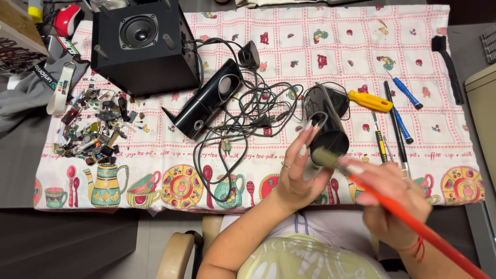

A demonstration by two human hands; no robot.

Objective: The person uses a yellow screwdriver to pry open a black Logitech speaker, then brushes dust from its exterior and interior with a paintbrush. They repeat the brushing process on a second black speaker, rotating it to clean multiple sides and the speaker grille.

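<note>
hands are working over a printed cloth with pink checks and teacup pictures [310, 31], which is covering the grey table [20, 165]. left hand [297, 173] is gripping a small black glossy cylindrical speaker [325, 124], fingers curling round its body and long pale nails lying against its side; the speaker is being held tilted just above the cloth, near the front edge and right of centre. right hand [392, 199] is closing round the orange handle of a flat paintbrush [413, 222], whose pale bristles [324, 156] are touching the lower end of the held speaker, though that hand is blurred.

a matching black satellite speaker [206, 101] is lying on its side left of centre, with a tangle of black cables [253, 111] running between it and the held one. a big black boxy subwoofer [142, 44] is sitting at the back left. in front of it a loose heap of small electronic parts [95, 126] is lying straight on the cloth, in no container. to the right, a yellow-handled tool [369, 101], two blue-handled screwdrivers [405, 93] and thin black tools [395, 124] are lying side by side; a black brush [448, 62] is resting at the far right edge
</note>
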